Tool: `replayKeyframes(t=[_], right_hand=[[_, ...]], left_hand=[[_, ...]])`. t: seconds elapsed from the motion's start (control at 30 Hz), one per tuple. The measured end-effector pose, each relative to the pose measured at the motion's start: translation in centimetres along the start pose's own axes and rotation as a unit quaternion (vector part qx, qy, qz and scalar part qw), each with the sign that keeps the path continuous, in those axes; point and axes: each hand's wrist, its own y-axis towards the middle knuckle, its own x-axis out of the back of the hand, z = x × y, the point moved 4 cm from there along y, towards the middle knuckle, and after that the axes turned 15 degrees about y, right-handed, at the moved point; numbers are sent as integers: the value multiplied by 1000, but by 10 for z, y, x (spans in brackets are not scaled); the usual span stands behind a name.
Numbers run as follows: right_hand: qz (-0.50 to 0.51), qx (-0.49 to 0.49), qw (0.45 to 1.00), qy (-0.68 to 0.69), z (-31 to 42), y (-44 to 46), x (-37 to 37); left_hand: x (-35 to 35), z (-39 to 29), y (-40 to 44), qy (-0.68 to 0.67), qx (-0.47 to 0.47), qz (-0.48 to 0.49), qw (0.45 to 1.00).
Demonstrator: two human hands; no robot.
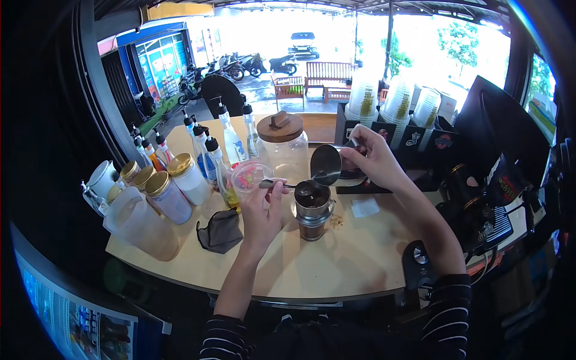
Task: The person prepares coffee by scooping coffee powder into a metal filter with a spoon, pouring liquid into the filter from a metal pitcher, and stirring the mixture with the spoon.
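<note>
My left hand (264,210) pinches the handle of a spoon (277,185), whose bowl is over the open top of a metal drip filter (313,204). Dark contents show inside the filter, which rests on a glass (312,230). Above and to its right, my right hand (375,157) is closed on the handle of a small dark metal pot (326,165), tilted with its rim close to the filter. Brown grounds (336,222) lie beside the glass. A clear plastic cup (252,176) with red print stands behind my left hand.
Jars with gold lids (158,184), a frosted pitcher (144,225) and pump bottles (231,135) stand left. A wooden-lidded jar (282,150) is behind the filter. A dark cloth (219,231), white paper (365,207), stacked cups (363,99) and a scale-like device (418,258) lie around.
</note>
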Motion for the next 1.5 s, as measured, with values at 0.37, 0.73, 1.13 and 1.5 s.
replayKeyframes(t=[0.37, 0.73, 1.13, 1.5], right_hand=[[28, -7, 996, -80, 9, 21, -17], [43, -18, 994, -98, 19, 23, -25], [43, -20, 993, -108, 14, 20, -19], [20, -30, 994, -106, 17, 18, -14]], left_hand=[[-11, 4, 0, -11, -14, -3, 1000], [-15, 5, 1, -12, -19, -11, 1000], [-8, 2, 1, 2, -41, -14, 999], [2, -3, 5, 51, -74, -17, 996]])
